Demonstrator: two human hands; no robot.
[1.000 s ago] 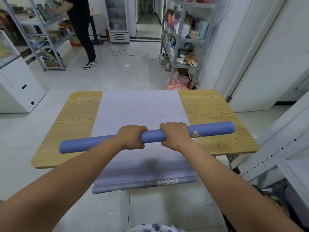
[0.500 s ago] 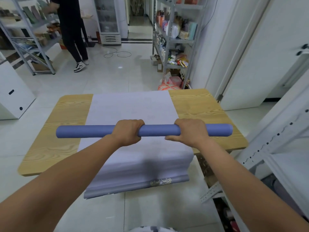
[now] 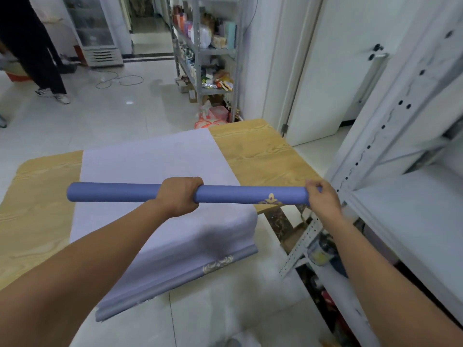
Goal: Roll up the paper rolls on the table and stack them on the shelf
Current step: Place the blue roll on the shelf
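Note:
I hold a rolled blue paper roll [image 3: 120,192] level in the air above the wooden table [image 3: 258,151]. My left hand [image 3: 179,195] grips it near the middle. My right hand [image 3: 322,200] holds its right end, close to the upright of the white metal shelf [image 3: 411,204] on the right. A gold ornament shows on the roll near that end. An unrolled pale purple sheet [image 3: 155,169] lies across the table and hangs over its near edge, its end curled with a gold pattern.
A person in black stands at the far left [image 3: 32,46]. A stocked metal rack [image 3: 208,51] and a pink bag [image 3: 213,116] stand behind the table. A white door [image 3: 333,71] is at the right. Cables lie on the tiled floor.
The roll has moved right toward the white shelf as my view turned right. My right hand slid from the roll's middle out to its right end. My left hand kept its grip.

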